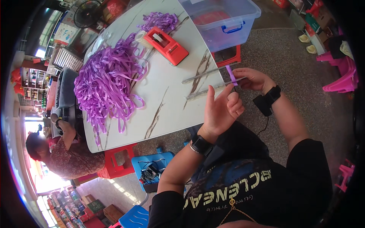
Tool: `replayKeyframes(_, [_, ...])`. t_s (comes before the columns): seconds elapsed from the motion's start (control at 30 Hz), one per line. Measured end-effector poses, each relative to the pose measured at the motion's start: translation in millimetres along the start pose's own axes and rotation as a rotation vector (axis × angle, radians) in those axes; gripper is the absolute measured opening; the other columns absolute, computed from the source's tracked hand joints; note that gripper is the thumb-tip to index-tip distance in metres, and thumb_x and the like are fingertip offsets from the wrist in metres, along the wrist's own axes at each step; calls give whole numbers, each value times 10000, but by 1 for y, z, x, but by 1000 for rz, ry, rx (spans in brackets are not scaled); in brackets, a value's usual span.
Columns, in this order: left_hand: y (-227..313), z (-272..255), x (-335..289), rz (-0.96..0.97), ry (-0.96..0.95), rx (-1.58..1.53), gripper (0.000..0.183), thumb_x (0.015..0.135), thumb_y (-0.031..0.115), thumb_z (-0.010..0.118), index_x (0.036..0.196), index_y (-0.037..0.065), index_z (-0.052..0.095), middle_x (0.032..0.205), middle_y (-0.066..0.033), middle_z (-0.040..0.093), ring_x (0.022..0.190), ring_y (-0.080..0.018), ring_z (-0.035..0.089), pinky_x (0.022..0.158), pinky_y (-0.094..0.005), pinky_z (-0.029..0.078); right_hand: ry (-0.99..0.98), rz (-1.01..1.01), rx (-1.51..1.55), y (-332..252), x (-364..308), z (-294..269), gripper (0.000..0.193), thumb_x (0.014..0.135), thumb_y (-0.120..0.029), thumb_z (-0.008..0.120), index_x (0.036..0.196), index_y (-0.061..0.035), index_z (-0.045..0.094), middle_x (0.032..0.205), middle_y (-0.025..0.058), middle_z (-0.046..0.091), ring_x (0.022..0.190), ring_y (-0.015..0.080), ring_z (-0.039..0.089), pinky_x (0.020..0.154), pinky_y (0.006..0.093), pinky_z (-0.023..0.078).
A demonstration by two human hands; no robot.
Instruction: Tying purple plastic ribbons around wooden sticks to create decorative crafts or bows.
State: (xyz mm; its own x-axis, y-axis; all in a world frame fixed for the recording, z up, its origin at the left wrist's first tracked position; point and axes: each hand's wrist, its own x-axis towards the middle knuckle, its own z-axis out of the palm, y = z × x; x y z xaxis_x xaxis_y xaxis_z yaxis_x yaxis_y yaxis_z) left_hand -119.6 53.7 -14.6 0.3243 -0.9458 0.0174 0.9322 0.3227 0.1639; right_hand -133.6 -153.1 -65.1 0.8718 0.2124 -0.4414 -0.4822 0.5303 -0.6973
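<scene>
Two thin metal rods [205, 75] stick out side by side past the right edge of the table. A purple ribbon [231, 75] spans both rods near their right ends. My right hand [254, 79] is closed at that end, its fingertips pinching at the ribbon beside the rod. Just below, my left hand [223, 108] has its thumb raised and its index finger stretched up to the lower rod by the ribbon. Its other fingers curl loosely, and I see nothing held in them.
A big heap of purple ribbons [110, 79] covers the table's left side, with a smaller pile [159, 21] behind. A red tape dispenser [166, 45] stands between them and the rods. A clear plastic bin [224, 26] is beyond the table edge. Another person [72, 155] sits at left.
</scene>
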Motion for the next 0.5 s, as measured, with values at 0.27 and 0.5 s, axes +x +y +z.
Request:
replayKeyframes(0.27, [1,3,0,-2,34,24,662,876,607,281,1165,24,401,641,18,317,579,-95,323,649,-247,327,-158,-102,311,35,31,5,169,898,-219,493,941,-67,552,665,-36,536,452,-20,389,418,113,281])
replayKeyframes(0.5, [1,2,0,-9,26,12,721,877,608,274,1232,-14,353,637,20,315,576,-93,325,656,-251,340,-535,-26,560,38,39,5,195,912,-247,473,942,-69,549,588,-28,523,386,-21,354,399,119,291])
